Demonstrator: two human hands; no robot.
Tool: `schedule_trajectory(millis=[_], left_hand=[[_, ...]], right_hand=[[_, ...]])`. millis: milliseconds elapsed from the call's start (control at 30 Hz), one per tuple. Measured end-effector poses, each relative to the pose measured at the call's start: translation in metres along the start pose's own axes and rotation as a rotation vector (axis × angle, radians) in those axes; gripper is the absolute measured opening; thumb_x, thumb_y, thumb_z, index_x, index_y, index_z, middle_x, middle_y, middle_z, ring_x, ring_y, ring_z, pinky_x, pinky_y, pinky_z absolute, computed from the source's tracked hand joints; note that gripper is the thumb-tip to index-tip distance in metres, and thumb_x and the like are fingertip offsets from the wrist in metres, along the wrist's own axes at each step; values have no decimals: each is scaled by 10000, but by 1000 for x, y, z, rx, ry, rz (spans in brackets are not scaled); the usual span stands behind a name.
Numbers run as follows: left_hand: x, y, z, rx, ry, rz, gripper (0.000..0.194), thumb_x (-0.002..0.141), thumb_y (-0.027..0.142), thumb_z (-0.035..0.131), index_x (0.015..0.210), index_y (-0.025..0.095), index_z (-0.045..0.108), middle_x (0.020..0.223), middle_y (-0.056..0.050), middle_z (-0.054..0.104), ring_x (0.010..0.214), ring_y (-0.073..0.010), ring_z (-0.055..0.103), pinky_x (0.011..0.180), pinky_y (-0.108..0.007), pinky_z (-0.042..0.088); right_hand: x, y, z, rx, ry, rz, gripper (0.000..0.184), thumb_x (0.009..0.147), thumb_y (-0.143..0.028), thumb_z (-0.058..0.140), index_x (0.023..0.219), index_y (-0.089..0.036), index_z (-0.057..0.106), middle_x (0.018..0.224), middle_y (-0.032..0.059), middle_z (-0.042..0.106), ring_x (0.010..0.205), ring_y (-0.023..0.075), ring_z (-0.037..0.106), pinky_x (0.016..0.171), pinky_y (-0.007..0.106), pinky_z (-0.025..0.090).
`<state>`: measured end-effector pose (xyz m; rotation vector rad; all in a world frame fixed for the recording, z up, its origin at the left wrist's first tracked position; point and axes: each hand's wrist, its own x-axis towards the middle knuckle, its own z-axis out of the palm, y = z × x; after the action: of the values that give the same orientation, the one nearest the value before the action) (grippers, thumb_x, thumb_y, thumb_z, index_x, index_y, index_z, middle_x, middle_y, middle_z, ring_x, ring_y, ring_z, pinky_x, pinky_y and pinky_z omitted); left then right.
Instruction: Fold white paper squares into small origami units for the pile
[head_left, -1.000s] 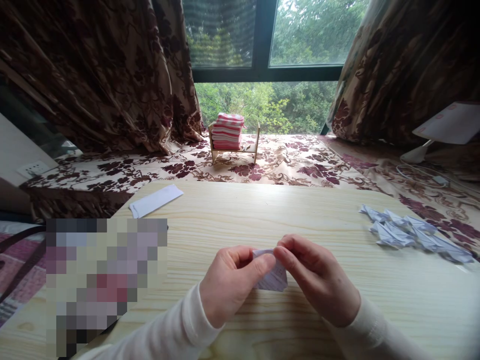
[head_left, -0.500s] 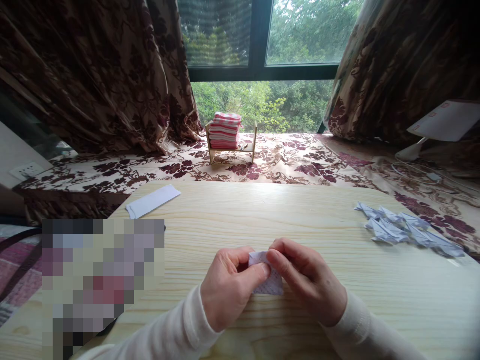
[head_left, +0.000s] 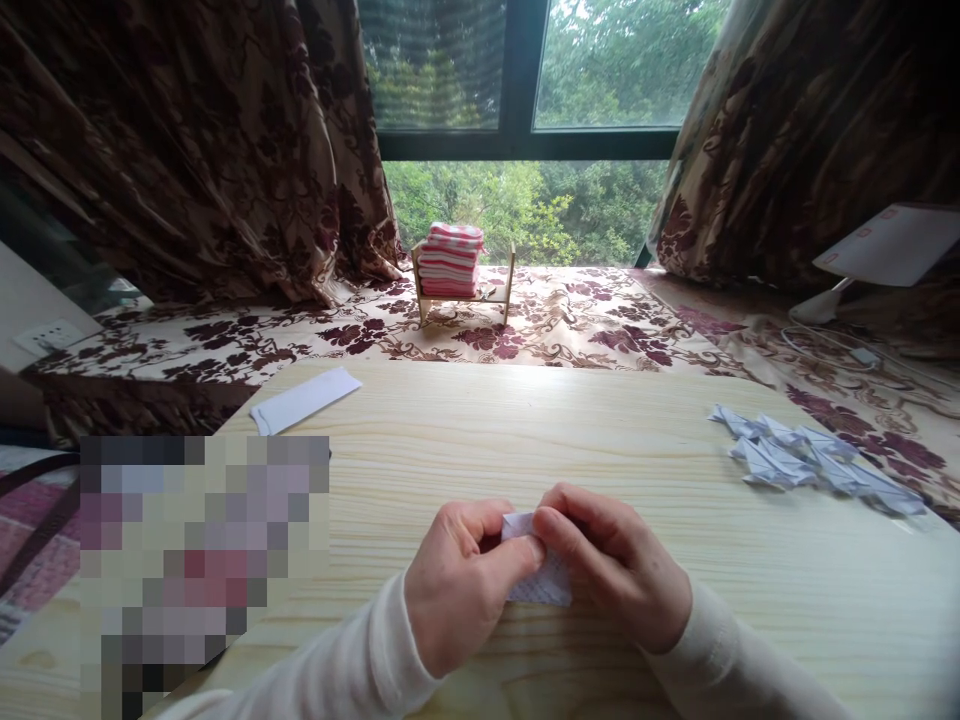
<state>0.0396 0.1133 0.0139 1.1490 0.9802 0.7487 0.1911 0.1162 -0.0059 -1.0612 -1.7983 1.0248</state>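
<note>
A small folded piece of paper (head_left: 546, 585), white with faint print, is held between my two hands above the table's near middle. My left hand (head_left: 466, 585) pinches its left side, the thumb lying across the front. On the upper right edge, my right hand (head_left: 626, 565) grips with thumb and forefinger. The two thumb tips nearly meet at the paper's top. Fingers behind the paper are hidden. Off to the right lie several folded paper pieces (head_left: 795, 455) with pointed shapes, and at the left back rests a stack of white paper strips (head_left: 306, 400).
The pale wooden table (head_left: 420, 440) meets a ledge covered with floral cloth (head_left: 592, 310). A small wooden rack (head_left: 511, 285) there bears folded pink-and-white cloths (head_left: 450, 262). A white lamp (head_left: 889, 245) with its cord stands at the right. The left front area is pixelated.
Both hands keep their grip on the paper, which sits slightly lower and further right in view. The other things stay where they were.
</note>
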Motion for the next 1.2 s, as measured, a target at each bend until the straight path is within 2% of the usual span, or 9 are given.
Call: schedule_trajectory(millis=[200,367,433,533,600,700,900,1033,1200], left_hand=[[3,1,0,5,9,52,195,722,288,570,633,121,613,594,-10,532,579,-119,455,551,-229,361],[5,-1,-4,93,24,142,202,782,245,547,702,125,688,661,-26,616,636,-130,516,609,-228,396],[5,0,-6,108,41,133,200,781,244,541,731,121,691,670,-29,613,661,-140,517,628,-238,397],[7,1,-9,125,82,85,180,745,257,558,683,117,653,606,-8,539,602,-123,449,561,-235,352],[7,2,-10,149,81,63,187,728,265,560,621,121,612,562,12,464,562,-106,385,524,-236,306],[8,3,-11,165,80,46,205,728,282,552,626,114,613,553,21,411,557,-101,344,513,-239,269],[9,3,-13,69,78,56,255,716,336,587,737,96,669,628,-13,511,628,-131,420,578,-247,333],[10,1,-14,-4,81,50,240,708,328,598,710,104,683,635,-20,551,638,-132,442,597,-246,347],[10,0,-13,-105,80,44,194,698,281,610,671,109,695,598,-8,559,591,-106,427,568,-225,332]], right_hand=[[-1,5,2,-16,91,-9,362,923,-323,399,584,-198,403,510,-60,352,466,79,340,423,206,294],[0,8,0,-23,119,30,406,932,-334,404,559,-186,463,492,-42,445,452,74,420,436,191,356],[-1,7,-5,-11,151,30,363,934,-330,409,636,-180,550,530,-28,515,492,81,481,481,183,412],[-1,6,-12,-15,212,-65,167,912,-281,469,953,-196,607,703,-6,633,634,99,585,596,187,490],[-1,5,-12,-48,208,-136,176,876,-221,527,1046,-215,570,800,2,657,706,107,614,647,194,510],[-1,7,-9,-97,185,-205,171,839,-139,556,990,-216,562,820,2,648,705,107,610,650,201,515],[0,8,-7,-151,151,-248,143,837,-99,549,934,-195,594,797,15,649,697,114,598,632,218,502],[0,4,-9,-154,100,-263,136,823,-102,566,934,-174,599,751,18,635,655,114,578,606,225,494],[-1,7,-9,-196,115,-306,226,816,-81,572,1014,-189,568,807,18,641,676,111,580,623,227,501]])
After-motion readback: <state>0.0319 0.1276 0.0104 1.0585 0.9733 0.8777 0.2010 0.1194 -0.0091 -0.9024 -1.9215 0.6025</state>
